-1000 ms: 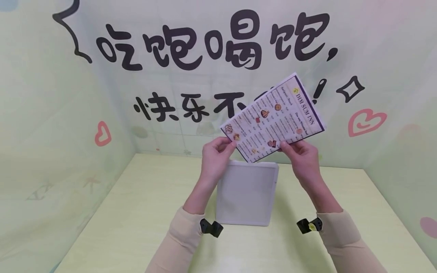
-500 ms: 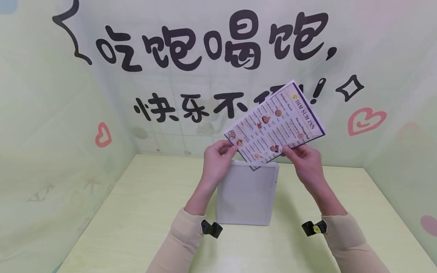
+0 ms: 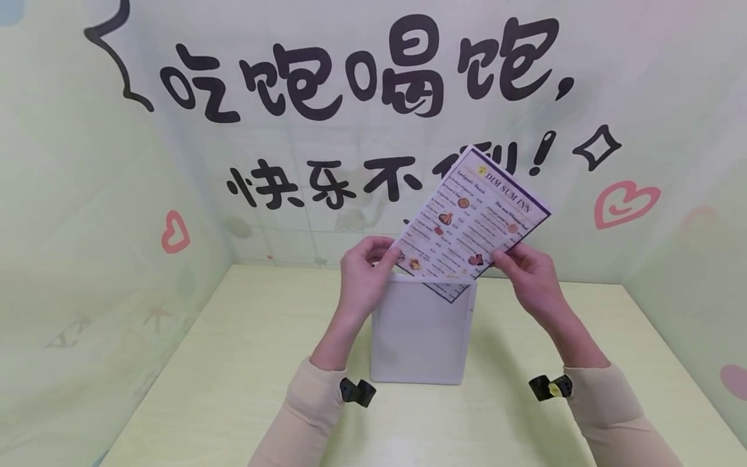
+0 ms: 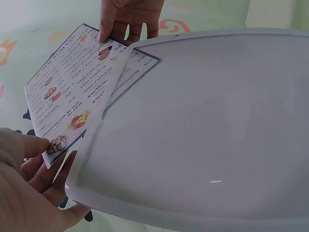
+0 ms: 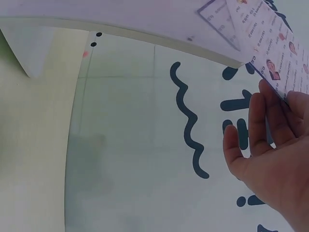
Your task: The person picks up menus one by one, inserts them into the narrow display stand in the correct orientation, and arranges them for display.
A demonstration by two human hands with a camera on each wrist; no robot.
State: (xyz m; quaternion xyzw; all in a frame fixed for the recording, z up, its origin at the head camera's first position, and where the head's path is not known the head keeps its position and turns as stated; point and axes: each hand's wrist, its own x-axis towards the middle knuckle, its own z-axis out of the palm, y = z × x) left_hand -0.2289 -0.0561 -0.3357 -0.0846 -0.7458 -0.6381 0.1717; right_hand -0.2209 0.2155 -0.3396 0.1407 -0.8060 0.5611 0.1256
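A printed menu (image 3: 467,220) headed "DIM SUM INN" is held tilted above a whitish upright sign holder (image 3: 420,334) on the table. Its lowest corner is inside the holder's top opening and shows through the clear front panel (image 4: 193,125). My left hand (image 3: 364,275) pinches the menu's left corner between thumb and fingers, right at the holder's top left corner. With thumb and fingertips, my right hand (image 3: 533,279) pinches the menu's lower right edge, a little right of the holder. In the right wrist view, the right fingers (image 5: 258,121) lie behind the menu.
A pale wooden table (image 3: 262,337) carries the holder. Close behind and on both sides stand printed fabric walls (image 3: 292,240) with large black lettering and pink hearts. Black wrist cameras (image 3: 357,392) sit at both cuffs.
The menu has come down and turned more upright, its lower corner passing from above the holder into the top opening. My right hand has shifted slightly right and down; the holder stays put.
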